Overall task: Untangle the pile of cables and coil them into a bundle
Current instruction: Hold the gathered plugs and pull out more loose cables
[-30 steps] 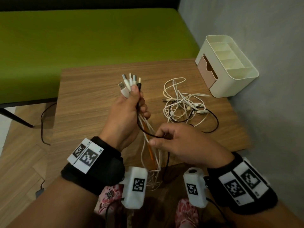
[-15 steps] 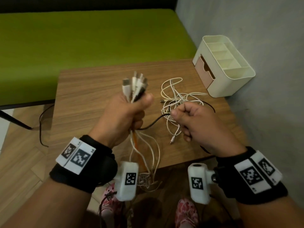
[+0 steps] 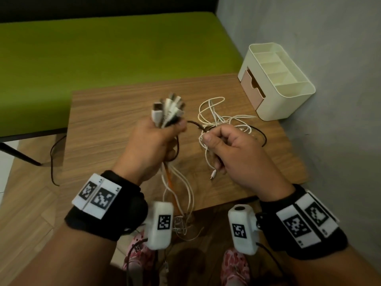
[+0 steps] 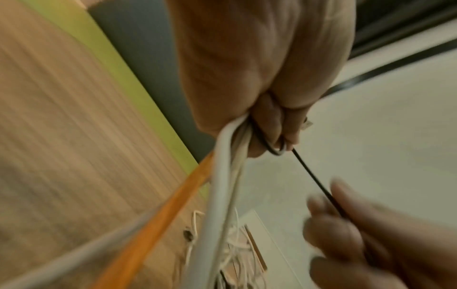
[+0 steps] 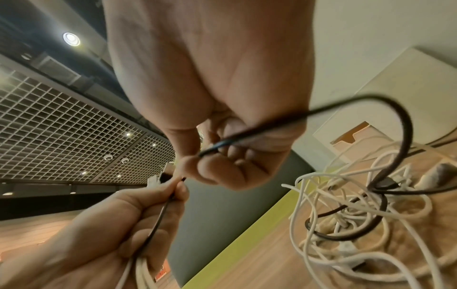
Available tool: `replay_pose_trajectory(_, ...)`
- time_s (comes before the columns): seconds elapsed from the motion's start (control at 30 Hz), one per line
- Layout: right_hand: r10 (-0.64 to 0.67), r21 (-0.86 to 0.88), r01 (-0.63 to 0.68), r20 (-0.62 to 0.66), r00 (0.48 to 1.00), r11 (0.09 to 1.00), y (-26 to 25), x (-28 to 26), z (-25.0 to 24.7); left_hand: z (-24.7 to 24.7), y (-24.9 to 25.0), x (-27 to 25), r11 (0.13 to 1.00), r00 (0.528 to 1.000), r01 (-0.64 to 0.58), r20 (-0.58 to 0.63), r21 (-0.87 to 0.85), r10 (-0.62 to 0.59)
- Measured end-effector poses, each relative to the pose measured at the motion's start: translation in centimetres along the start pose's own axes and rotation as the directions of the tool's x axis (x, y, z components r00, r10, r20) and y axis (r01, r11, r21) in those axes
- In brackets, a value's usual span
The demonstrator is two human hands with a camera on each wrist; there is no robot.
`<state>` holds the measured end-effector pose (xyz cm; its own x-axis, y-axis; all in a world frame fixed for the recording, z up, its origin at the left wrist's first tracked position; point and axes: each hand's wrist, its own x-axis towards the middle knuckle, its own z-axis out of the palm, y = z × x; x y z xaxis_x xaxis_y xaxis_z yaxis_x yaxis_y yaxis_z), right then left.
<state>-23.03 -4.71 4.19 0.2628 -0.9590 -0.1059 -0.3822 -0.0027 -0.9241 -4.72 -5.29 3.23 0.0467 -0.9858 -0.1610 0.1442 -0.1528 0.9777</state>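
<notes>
The left hand [image 3: 153, 145] is closed in a fist around a bunch of cable ends, with the USB plugs [image 3: 168, 109] sticking up out of the top of the fist and the loose white cables [image 3: 186, 188] and 1 orange cable [image 3: 169, 181] hanging down past the near edge of the wooden table [image 3: 115, 120]. The right hand [image 3: 231, 151] pinches 1 black cable [image 3: 194, 124] between thumb and fingers. This black cable runs almost flat from the left fist to the right hand, so its long line goes left to right. Past the right hand it loops into the tangled pile [image 3: 224, 120] of white cables on the table, just behind and right of that hand. The pile is much closer to the right hand than to the left. So the next move likely turns on this: the stuck part lies to the right, and the right hand is the one placed to draw the black cable out of the pile while the left fist holds the ends.
</notes>
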Motion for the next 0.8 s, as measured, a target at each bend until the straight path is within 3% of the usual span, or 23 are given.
replay_pose_trajectory(0.1, -0.016, -0.065, 0.016, 0.007, 1.0, 0.998, 0.2, 0.0, 0.0, -1.0, 0.1, 0.8, 1.0, 0.998, 0.008, -0.07, -0.003, -0.008)
replay_pose_trajectory(0.23, -0.142, -0.246, 0.142, 0.016, 0.99, 0.959, 0.4, 0.0, -0.4, -1.0, -0.6, 0.9, 0.976, 0.995, 0.055, -0.089, 0.211, -0.037)
replay_pose_trajectory(0.37, -0.195, -0.539, 0.197, 0.062, 0.979, 0.819, 1.6, 0.5, -0.9, -0.4, -1.2, 0.9, 0.812, 0.98, -0.07, -0.113, 0.579, 0.165)
replay_pose_trajectory(0.43, -0.18, -0.628, 0.19, 0.08, 0.98, 0.754, 2.1, 0.8, -0.8, 0.4, -1.3, 0.5, 0.765, 0.973, -0.129, -0.066, 0.632, 0.219)
replay_pose_trajectory(0.5, -0.181, -0.631, 0.202, 0.098, 0.978, 0.749, 2.1, 0.9, -0.7, 1.3, -1.4, 0.0, 0.772, 0.974, -0.194, 0.023, 0.605, 0.227)
replay_pose_trajectory(0.6, -0.301, -0.515, 0.31, 0.104, 0.948, 0.799, 1.7, 0.9, -0.6, 1.7, -1.5, -0.2, 0.782, 0.963, -0.269, 0.161, 0.562, 0.216)
replay_pose_trajectory(0.7, -0.35, -0.46, 0.356, 0.102, 0.931, 0.813, 1.4, 0.9, -0.5, 1.4, -0.9, -0.2, 0.829, 0.963, -0.251, 0.219, 0.5, 0.16)
replay_pose_trajectory(0.8, -0.414, -0.418, 0.404, 0.07, 0.908, 0.814, 1.2, 0.8, -0.5, 0.8, -0.1, -0.3, 0.818, 0.956, -0.274, 0.238, 0.505, 0.173)
